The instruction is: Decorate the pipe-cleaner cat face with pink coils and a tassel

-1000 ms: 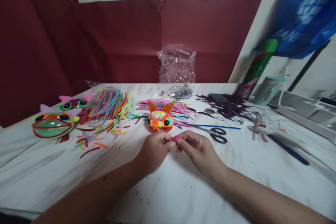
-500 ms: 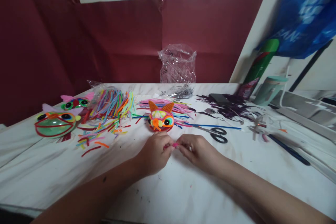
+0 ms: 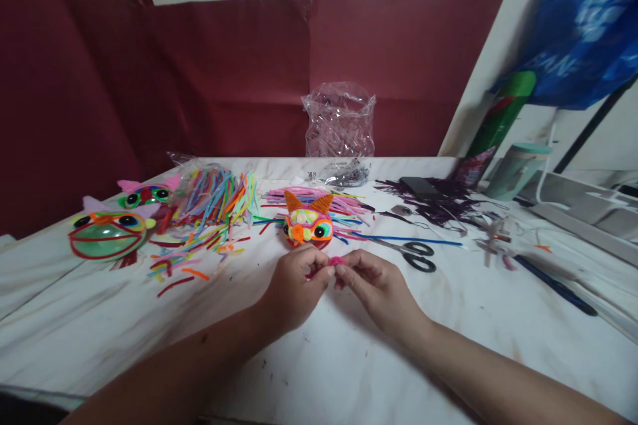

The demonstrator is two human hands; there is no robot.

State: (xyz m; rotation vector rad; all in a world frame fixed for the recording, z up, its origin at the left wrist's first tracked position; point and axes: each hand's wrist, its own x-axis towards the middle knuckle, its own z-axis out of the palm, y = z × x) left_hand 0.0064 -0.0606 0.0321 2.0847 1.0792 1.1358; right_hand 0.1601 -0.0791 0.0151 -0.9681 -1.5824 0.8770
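Between the fingertips of both hands is a small pink pipe cleaner [image 3: 336, 261], bent or coiled; most of it is hidden by the fingers. My left hand [image 3: 298, 282] pinches it from one side, thumb against forefinger. My right hand [image 3: 375, 284] pinches the other side the same way. Just behind the hands sits an orange and red animal head [image 3: 308, 229] with brown pointed ears, a googly eye and an orange nose. Scissors [image 3: 417, 256] with black handles lie to the right of it.
Bundled colourful pipe cleaners [image 3: 214, 194] and loose cut pieces lie left. Two more animal heads, one green-faced [image 3: 107, 244], stand far left. Purple strips [image 3: 443, 202], a phone [image 3: 417, 187], a green cup [image 3: 517, 172] and a dark pen-like tool [image 3: 554, 284] are at right. A clear plastic bag [image 3: 339, 123] stands behind.
Both hands stay close together on the pink pipe cleaner. More of it now shows, as a rounded loop between the fingertips. The view has shifted slightly.
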